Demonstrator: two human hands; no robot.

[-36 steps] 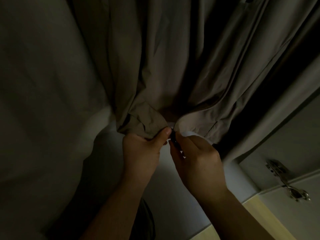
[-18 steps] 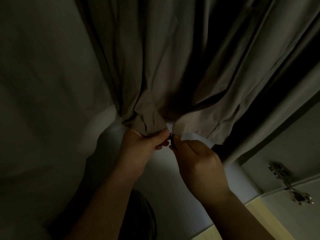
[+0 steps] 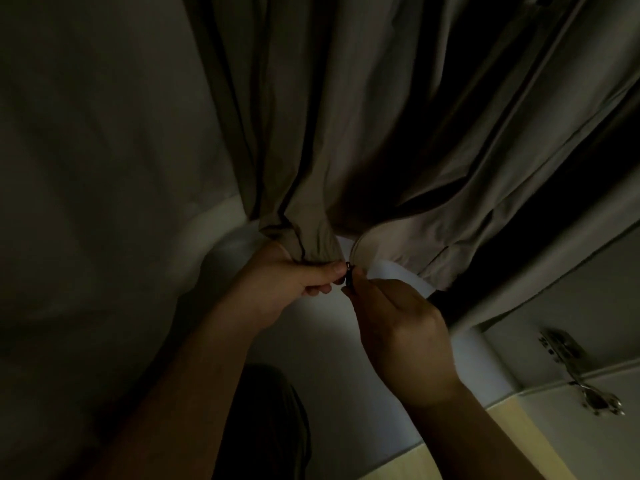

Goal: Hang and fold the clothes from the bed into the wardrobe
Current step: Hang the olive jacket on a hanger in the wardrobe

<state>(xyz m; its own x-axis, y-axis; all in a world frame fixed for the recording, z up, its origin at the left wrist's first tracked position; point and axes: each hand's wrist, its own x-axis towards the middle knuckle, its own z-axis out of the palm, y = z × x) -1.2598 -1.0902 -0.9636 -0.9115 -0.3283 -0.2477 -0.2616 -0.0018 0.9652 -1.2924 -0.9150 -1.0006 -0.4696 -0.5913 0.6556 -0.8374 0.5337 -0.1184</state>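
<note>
dim feed, here's what i can read.

left hand: fingers curled round a bunched fold at the bottom edge of the beige jacket, thumb pressed along the top of the fold. firm hold.

right hand: just beside the left, fingertips pinching a small dark zip pull. the pull sits between the two grips, and the left thumb tip is almost on it. i can't tell whether the two zip halves are joined; it's too dark and too small.

the jacket hangs straight up from both grips and fills the top of the view in long folds. its left front runs up from the left hand's fold. its right front fans up and away from the right hand's pinch, with deep shadow between the pleats. a white strip of lining shows right behind the right fingertips, at the hem.

beyond the left hand is the pale wardrobe side panel, touching the jacket's far edge. under both wrists is a light flat surface. well out past the right wrist there's a metal hinge on a pale door panel, and a yellowish strip below that forearm. below and between the forearms sits dark cloth; i can't tell what it is.
</note>
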